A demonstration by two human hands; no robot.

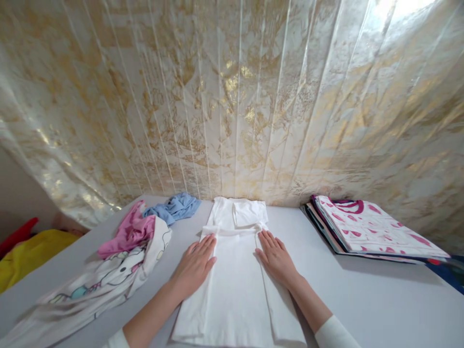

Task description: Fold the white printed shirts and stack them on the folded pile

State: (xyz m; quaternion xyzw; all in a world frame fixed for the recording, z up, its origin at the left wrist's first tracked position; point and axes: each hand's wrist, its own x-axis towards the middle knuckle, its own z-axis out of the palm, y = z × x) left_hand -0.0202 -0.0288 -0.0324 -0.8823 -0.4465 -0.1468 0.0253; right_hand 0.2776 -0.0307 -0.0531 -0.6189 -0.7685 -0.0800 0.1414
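Observed 1 white garment [237, 290] lying lengthwise at centre, on pale grey table [373, 299], between 2 hands. Folded inward along 2 long sides; crossed near far end by a straight edge, with a small squarish flap beyond. Reaching down to bottom of view at near end.

Noted left hand [195, 266] palm down on left side of garment, just below the cross edge. Released, laid flat, fingers extended toward far end, thumb angled inward. Noted right hand [277, 256] likewise on right side: flat, released, fingers extended, thumb pointing inward. Recorded 2 white sleeves [335, 333] at lower edge of view.

Logged to the left: 3 loose, crumpled items. Listed as blue cloth [174, 208] at far edge of table, pink cloth [126, 232] just nearer, and white printed cloth [123, 270] with cartoon figure, trailing toward near left corner.

Logged to the right, apart from right hand: stack of folded garments [326, 232], topped by white shirt with pink print [377, 227] and dark pink neckband.

Seen past left table edge: yellow cloth [36, 253] and red item [18, 236]. Seen behind table: gold-and-white curtain [217, 96], creased vertically.
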